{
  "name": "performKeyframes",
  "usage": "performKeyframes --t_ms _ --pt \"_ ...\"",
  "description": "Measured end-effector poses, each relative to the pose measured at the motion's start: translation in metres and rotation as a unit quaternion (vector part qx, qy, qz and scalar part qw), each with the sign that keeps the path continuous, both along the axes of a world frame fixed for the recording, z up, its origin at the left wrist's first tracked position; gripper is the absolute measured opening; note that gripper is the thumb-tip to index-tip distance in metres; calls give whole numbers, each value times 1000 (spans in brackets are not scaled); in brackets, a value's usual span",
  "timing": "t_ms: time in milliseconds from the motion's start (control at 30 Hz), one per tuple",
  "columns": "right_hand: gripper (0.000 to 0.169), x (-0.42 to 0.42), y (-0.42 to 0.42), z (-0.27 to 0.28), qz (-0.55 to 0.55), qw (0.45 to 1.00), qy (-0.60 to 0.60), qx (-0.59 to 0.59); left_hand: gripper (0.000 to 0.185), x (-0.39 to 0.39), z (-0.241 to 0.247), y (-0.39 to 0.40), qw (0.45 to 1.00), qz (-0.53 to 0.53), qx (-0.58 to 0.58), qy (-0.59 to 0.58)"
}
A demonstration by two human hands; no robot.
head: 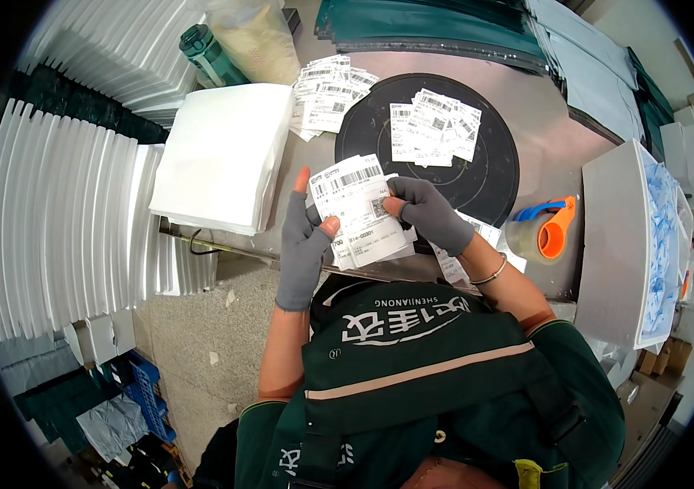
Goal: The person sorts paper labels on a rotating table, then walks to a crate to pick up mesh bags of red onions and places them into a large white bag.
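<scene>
A small stack of printed shipping labels (356, 211) is held up over the front edge of the table. My left hand (305, 244), in a grey fingerless glove, grips the stack's left side with the thumb on top. On the other side, my right hand (429, 211), gloved alike, pinches the right edge near a square printed code. Beyond them, a loose pile of labels (435, 125) lies on a round black turntable (371, 116). Another pile of labels (332, 91) spreads on the table left of the turntable. More labels (478, 226) lie partly under my right forearm.
White foam sheets (224, 153) are stacked at left beside upright white panels (65, 214). A green bottle (212, 58) stands behind. At right are a tape roll with an orange dispenser (555, 229) and a white box (613, 244) of blue-white packets. Green mailer bags (432, 27) lie at the back.
</scene>
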State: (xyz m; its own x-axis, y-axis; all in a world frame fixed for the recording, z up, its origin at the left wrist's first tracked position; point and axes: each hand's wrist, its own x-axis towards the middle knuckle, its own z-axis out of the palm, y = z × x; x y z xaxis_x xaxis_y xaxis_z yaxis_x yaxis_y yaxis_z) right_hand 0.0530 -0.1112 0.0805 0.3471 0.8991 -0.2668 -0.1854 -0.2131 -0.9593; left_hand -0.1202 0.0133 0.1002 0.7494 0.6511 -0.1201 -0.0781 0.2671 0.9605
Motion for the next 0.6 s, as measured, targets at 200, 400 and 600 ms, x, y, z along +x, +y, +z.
performKeyframes --t_ms 200,400,600 --pt "28 19 -16 -20 -59 995 -66 -38 52 -6 -19 13 997 45 48 34" --pt "19 23 -27 -49 -74 928 -344 -120 23 -9 -20 11 995 20 33 87" --pt "24 2 -3 -19 -9 996 -85 -22 13 -3 -31 5 995 -34 9 93"
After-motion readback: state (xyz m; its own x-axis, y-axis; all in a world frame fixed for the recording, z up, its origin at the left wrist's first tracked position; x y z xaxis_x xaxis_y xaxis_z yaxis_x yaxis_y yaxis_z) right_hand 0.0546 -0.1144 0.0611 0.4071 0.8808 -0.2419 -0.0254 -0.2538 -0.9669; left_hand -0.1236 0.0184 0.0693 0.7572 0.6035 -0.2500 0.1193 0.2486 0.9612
